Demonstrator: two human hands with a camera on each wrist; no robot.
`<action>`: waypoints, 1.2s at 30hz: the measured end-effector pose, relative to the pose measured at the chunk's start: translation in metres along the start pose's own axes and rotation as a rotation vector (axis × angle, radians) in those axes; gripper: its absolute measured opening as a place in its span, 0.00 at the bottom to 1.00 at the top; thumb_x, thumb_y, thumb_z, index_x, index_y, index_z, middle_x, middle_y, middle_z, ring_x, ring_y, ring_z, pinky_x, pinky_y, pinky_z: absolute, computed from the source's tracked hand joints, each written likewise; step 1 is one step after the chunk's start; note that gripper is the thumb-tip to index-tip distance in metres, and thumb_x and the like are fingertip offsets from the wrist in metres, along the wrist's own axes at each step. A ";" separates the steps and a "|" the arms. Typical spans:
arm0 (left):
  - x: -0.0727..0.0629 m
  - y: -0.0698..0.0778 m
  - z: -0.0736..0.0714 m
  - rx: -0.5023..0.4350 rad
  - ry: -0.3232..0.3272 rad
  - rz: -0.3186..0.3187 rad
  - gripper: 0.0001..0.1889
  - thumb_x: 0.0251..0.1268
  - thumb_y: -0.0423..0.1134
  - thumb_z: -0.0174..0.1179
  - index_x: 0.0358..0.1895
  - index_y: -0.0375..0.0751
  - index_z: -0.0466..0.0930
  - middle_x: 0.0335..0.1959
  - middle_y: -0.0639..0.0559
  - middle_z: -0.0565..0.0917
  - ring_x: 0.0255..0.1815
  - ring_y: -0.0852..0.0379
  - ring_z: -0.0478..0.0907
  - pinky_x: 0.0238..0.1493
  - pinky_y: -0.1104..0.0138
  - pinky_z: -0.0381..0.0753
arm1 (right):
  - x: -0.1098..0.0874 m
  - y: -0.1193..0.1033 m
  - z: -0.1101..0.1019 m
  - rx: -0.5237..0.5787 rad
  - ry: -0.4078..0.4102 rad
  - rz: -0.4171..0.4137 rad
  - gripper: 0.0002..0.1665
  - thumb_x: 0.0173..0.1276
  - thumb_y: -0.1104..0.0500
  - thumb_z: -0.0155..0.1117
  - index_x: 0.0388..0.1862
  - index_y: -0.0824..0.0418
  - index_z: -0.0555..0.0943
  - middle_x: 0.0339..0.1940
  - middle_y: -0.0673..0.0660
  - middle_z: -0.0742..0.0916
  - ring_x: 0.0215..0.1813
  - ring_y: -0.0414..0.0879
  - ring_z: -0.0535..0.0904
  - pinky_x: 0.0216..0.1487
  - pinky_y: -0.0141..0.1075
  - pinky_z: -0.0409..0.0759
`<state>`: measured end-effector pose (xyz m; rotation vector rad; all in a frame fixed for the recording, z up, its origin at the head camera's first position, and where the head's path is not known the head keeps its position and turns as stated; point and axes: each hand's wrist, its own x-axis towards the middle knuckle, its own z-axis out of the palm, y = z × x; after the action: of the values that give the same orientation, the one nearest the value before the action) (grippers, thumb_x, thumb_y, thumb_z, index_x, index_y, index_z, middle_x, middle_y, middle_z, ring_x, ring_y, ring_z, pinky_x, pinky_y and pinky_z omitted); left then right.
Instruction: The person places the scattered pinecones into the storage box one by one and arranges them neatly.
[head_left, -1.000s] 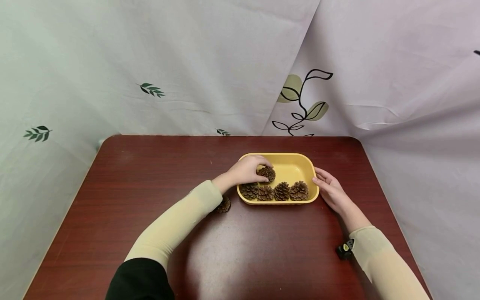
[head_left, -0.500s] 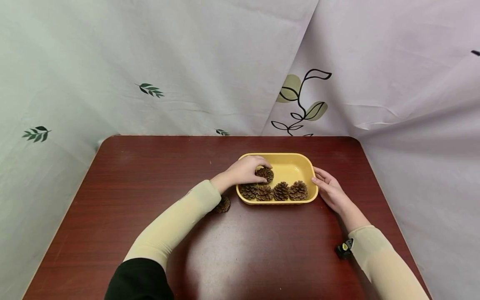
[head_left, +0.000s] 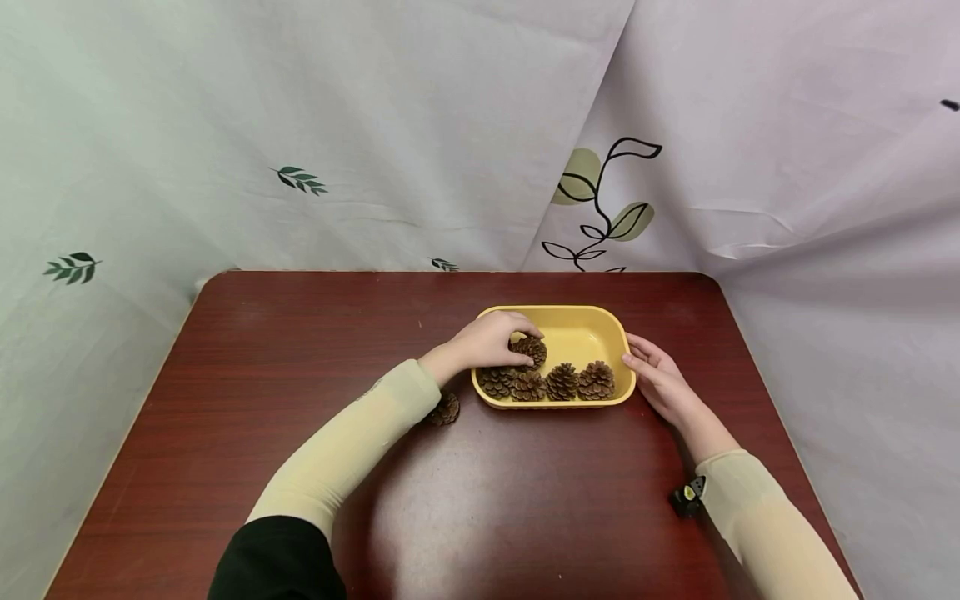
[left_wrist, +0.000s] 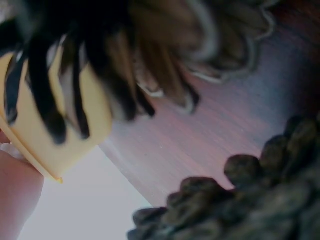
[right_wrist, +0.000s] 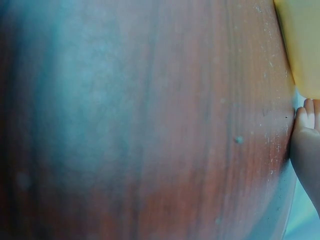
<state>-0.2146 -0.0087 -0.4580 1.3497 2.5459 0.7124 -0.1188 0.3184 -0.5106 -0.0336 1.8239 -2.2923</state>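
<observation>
My left hand [head_left: 491,340] holds a brown pine cone [head_left: 531,350] between thumb and fingers inside the left part of a yellow tray [head_left: 573,310]. Along the tray's near side sit several more pine cones [head_left: 596,382] in a row. The right hand [head_left: 663,382] touches the tray's right end, its thumb at the rim and its fingers fairly straight along the outer wall. In the left wrist view, blurred pine cone scales [left_wrist: 170,60] fill the top, with another pine cone [left_wrist: 240,200] at lower right. The right wrist view shows the right hand [right_wrist: 310,135] beside the tray's corner [right_wrist: 302,50].
One pine cone [head_left: 446,409] lies on the reddish-brown table [head_left: 300,333] left of the tray, partly hidden by the left sleeve. A small black device [head_left: 686,498] is at the right wrist. White cloth [head_left: 375,125] with leaf prints hangs behind the table.
</observation>
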 end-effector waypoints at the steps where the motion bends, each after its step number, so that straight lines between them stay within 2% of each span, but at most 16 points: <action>1: 0.000 0.000 0.000 -0.002 0.001 -0.001 0.23 0.65 0.45 0.75 0.61 0.41 0.87 0.61 0.47 0.88 0.66 0.50 0.84 0.75 0.60 0.78 | 0.000 0.000 0.000 0.002 0.001 0.000 0.22 0.83 0.69 0.51 0.72 0.58 0.71 0.60 0.39 0.87 0.61 0.30 0.83 0.61 0.23 0.83; 4: -0.001 0.001 -0.001 -0.006 0.004 -0.004 0.23 0.66 0.45 0.75 0.61 0.42 0.87 0.61 0.48 0.88 0.66 0.50 0.84 0.75 0.60 0.78 | 0.000 0.000 0.000 0.005 0.002 0.003 0.21 0.83 0.69 0.51 0.70 0.56 0.72 0.60 0.39 0.87 0.61 0.30 0.83 0.60 0.23 0.83; 14: -0.002 0.003 -0.005 -0.010 0.009 -0.018 0.22 0.68 0.46 0.74 0.62 0.44 0.87 0.62 0.50 0.88 0.66 0.52 0.84 0.75 0.60 0.78 | 0.000 0.001 -0.001 -0.010 0.001 0.004 0.23 0.83 0.69 0.51 0.73 0.59 0.71 0.60 0.38 0.87 0.61 0.30 0.83 0.60 0.23 0.83; 23: -0.011 0.015 -0.015 0.007 0.025 0.036 0.20 0.68 0.44 0.74 0.60 0.43 0.88 0.61 0.49 0.88 0.67 0.51 0.83 0.76 0.60 0.77 | 0.000 0.001 -0.002 0.008 -0.006 -0.007 0.22 0.83 0.69 0.51 0.71 0.56 0.73 0.60 0.40 0.87 0.61 0.31 0.83 0.60 0.23 0.83; 32: -0.032 0.024 -0.026 0.007 0.022 0.072 0.20 0.68 0.42 0.74 0.61 0.45 0.87 0.64 0.49 0.87 0.69 0.51 0.82 0.76 0.59 0.78 | -0.001 0.000 -0.001 -0.001 -0.007 -0.002 0.23 0.83 0.68 0.51 0.74 0.60 0.70 0.61 0.39 0.86 0.61 0.31 0.83 0.61 0.23 0.83; 36: -0.045 0.025 -0.032 0.021 0.018 0.083 0.20 0.68 0.42 0.74 0.62 0.45 0.87 0.65 0.48 0.87 0.70 0.50 0.81 0.75 0.57 0.79 | 0.000 0.000 -0.001 0.004 -0.007 -0.005 0.22 0.83 0.69 0.51 0.71 0.55 0.73 0.60 0.39 0.87 0.61 0.31 0.83 0.60 0.23 0.83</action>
<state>-0.1822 -0.0442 -0.4215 1.4694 2.5309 0.7176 -0.1186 0.3196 -0.5106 -0.0450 1.8176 -2.2961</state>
